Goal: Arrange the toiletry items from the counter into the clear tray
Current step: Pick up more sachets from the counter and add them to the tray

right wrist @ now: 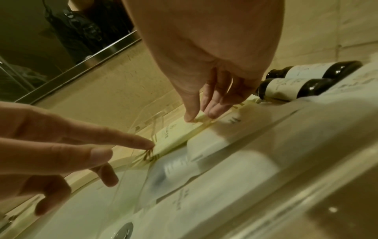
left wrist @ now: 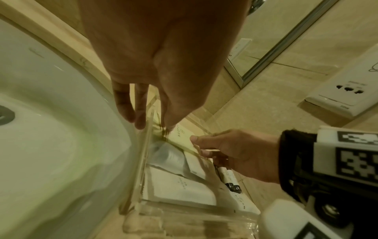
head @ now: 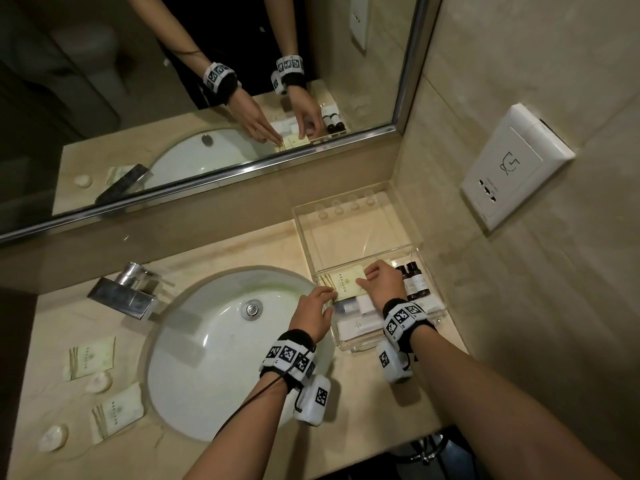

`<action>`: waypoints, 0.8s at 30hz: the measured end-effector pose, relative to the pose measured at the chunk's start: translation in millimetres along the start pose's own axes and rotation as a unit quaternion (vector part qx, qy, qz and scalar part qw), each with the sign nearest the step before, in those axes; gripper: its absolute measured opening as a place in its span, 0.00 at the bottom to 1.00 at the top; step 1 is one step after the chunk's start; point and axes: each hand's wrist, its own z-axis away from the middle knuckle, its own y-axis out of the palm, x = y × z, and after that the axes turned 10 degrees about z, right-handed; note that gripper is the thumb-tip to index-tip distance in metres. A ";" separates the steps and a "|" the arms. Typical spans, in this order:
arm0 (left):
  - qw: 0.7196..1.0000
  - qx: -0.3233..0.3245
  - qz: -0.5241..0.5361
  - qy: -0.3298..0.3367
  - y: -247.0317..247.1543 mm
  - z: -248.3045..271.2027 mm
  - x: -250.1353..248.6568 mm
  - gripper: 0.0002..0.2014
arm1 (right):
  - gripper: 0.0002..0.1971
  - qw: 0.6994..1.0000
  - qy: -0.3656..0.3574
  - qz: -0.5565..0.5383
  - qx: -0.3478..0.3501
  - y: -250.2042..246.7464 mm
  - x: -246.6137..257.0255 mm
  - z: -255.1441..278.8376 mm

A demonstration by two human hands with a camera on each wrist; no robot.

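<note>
The clear tray [head: 304, 244] stands on the counter right of the sink. In its near half lie two dark bottles [head: 414, 282], white boxes [head: 356, 327] and a pale yellow packet [head: 346, 282]. My right hand [head: 367, 275] pinches the packet's right edge between thumb and fingers, which the left wrist view shows on the packet [left wrist: 182, 134]. My left hand [head: 329, 294] reaches over the tray's left wall, its straight index fingertip [right wrist: 150, 144] touching the packet's [right wrist: 175, 134] left end. The bottles [right wrist: 302, 80] lie beside my right hand [right wrist: 200, 114].
Left of the sink [head: 194, 375], two more yellow packets [head: 91, 356] [head: 116, 414] and two round white soaps [head: 98, 382] [head: 52, 438] lie on the counter. A chrome faucet [head: 124, 289] stands behind the basin. A wall socket [head: 516, 164] sits right of the mirror.
</note>
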 end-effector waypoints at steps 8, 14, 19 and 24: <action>0.974 -0.141 0.175 -0.036 -40.5 29.0 -0.9 0.10 | 0.07 0.990 -0.092 -0.083 -0.074 -9.6 32.6 30.7; 0.928 -0.259 0.244 -0.113 -90.2 91.9 26.8 0.07 | 0.09 0.962 -0.227 -0.133 0.074 34.3 103.1 73.3; 0.889 -0.341 0.251 -0.175 -124.4 161.3 68.5 0.08 | 0.09 0.925 -0.311 -0.116 0.183 89.0 151.4 119.8; 0.854 -0.391 0.269 -0.213 -151.3 219.0 116.5 0.08 | 0.09 0.899 -0.346 -0.083 0.256 138.3 193.6 165.3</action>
